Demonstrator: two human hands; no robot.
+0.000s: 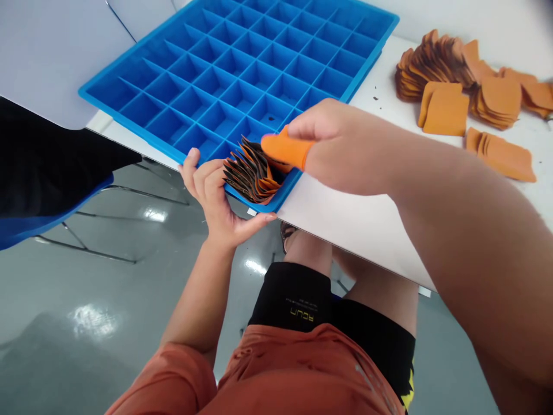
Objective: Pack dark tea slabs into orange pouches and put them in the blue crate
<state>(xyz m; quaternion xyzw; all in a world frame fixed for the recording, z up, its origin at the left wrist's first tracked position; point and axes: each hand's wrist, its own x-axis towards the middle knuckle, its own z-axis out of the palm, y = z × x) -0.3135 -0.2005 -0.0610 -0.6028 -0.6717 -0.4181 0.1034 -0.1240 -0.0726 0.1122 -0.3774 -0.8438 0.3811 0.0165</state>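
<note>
A blue divided tray (pixel 242 63) lies on the table, its near corner at the table's edge. The corner compartment is packed with thin orange and dark leather-like pieces (pixel 250 173) standing on edge. My left hand (pixel 218 199) wraps that corner, fingers on the side wall and thumb stretched along the near rim. Over the same compartment, my right hand (pixel 332 147) reaches in from the right, an orange finger cover (pixel 287 151) on its thumb. The thumb points at the pieces; the other fingertips are mostly hidden, so what they pinch does not show.
Piles of orange leather-like pieces (pixel 444 109) lie on the white table (pixel 345 213) at the right, several stacks fanned out. Small dark scraps dot the tabletop. To the left stands a chair (pixel 56 225) with black cloth over it.
</note>
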